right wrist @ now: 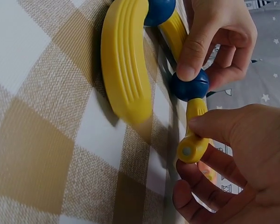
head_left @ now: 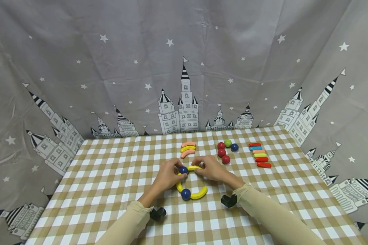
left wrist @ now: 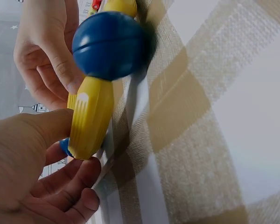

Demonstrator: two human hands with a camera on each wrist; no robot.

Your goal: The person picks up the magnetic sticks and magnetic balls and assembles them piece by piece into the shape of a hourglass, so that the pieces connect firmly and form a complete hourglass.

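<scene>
My left hand [head_left: 168, 175] pinches a blue ball [head_left: 183, 170] between thumb and fingers. My right hand [head_left: 213, 168] grips a curved yellow rod [head_left: 193, 167], whose near end meets that ball. In the right wrist view, a small grey disc shows in the rod's free end. From the held ball a second curved yellow rod [left wrist: 91, 119] runs toward me to another blue ball [head_left: 185, 194]. A third curved yellow rod [head_left: 199, 193] extends rightward from this ball. Together the pieces form an incomplete ring with its gap on the right.
Behind the hands lie three curved rods, pink and yellow [head_left: 188, 148]. Several red, green and blue balls [head_left: 221, 152] sit to their right. Farther right is a column of short straight rods [head_left: 260, 155]. A checked cloth [head_left: 110, 177] covers the table; a grey curtain [head_left: 135, 85] hangs behind.
</scene>
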